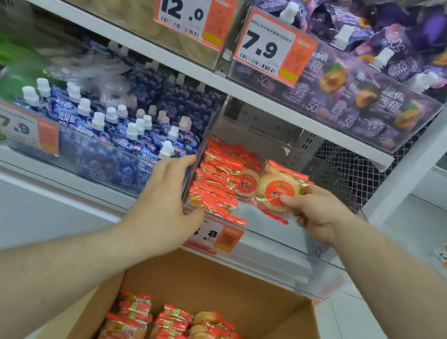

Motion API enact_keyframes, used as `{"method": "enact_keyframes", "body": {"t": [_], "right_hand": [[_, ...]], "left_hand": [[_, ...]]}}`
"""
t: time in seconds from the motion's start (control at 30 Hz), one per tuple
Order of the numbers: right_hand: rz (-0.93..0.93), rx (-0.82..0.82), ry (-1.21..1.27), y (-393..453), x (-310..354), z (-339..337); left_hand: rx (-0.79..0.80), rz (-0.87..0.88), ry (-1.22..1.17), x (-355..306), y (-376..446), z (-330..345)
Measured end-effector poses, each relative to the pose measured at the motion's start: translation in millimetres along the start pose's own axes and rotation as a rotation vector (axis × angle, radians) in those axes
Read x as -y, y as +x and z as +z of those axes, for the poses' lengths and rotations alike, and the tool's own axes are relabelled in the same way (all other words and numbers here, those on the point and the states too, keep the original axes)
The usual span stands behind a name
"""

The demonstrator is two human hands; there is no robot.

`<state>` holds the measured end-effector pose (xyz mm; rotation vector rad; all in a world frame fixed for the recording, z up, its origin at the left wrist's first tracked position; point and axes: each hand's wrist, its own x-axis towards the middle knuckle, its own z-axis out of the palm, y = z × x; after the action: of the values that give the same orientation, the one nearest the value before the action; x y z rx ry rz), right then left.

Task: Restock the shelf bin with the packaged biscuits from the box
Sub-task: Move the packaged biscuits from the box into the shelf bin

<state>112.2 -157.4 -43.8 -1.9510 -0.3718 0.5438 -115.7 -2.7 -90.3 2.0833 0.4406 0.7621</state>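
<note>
While the left hand (166,195) braces the clear bin (279,232) (fingers straight), the right hand (316,214) pinches a biscuit pack (279,192) — next, likely, seating it beside the stacked row.

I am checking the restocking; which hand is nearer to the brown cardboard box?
Left. The left hand rests on the clear bin's front corner, just above the brown cardboard box; the right hand holds a biscuit pack higher up.

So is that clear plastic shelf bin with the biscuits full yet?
Not full. The clear plastic shelf bin has red-wrapped biscuit packs stacked only along its left side; the right side shows bare bottom.
</note>
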Motion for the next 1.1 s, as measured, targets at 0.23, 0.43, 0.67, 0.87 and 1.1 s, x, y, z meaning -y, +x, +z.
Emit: {"method": "enact_keyframes", "body": {"t": [0.23, 0.43, 0.67, 0.87, 1.1], "right_hand": [[0.069, -0.098, -0.13, 59.5, -19.6, 34.8], [0.067, -0.215, -0.229, 91.3, -31.6, 51.6], [0.093, -0.144, -0.299, 87.6, -18.7, 65.2], [0.147, -0.068, -0.238, 68.2, -15.4, 53.8], [-0.075, -0.364, -0.424, 27.6, -10.1, 34.7]], "left_hand": [[-0.058, -0.124, -0.165, 7.9, 9.8, 12.5], [-0.116, -0.166, -0.195, 12.4, 13.0, 15.4], [-0.116, -0.139, -0.17, 13.5, 11.4, 15.1], [-0.08, -0.112, -0.165, 13.1, 10.9, 10.7], [-0.126, 0.417, 0.164, 8.0, -2.5, 8.5]]}}
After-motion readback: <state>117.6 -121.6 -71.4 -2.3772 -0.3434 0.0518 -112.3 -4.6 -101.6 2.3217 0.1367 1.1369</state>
